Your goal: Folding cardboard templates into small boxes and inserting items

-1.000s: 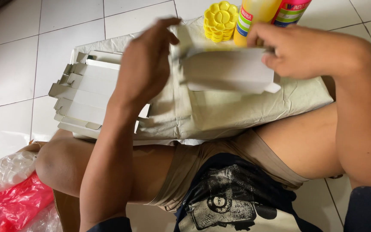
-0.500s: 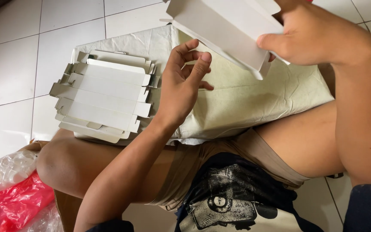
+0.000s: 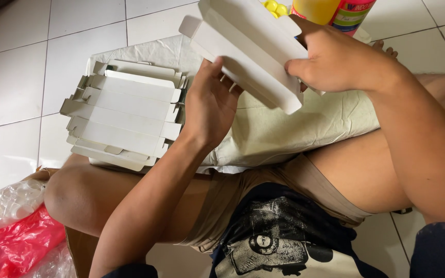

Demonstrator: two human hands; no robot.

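Head view: our right hand [image 3: 343, 62] grips the flat white cardboard box blank [image 3: 251, 49]; our open left hand [image 3: 209, 103] should support beneath, folding squarely.

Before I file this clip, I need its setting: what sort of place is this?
Probably a home floor used for piecework. The person sits on white floor tiles, holding a flat white carton over a cloth sack, beside a stack of unfolded cartons.
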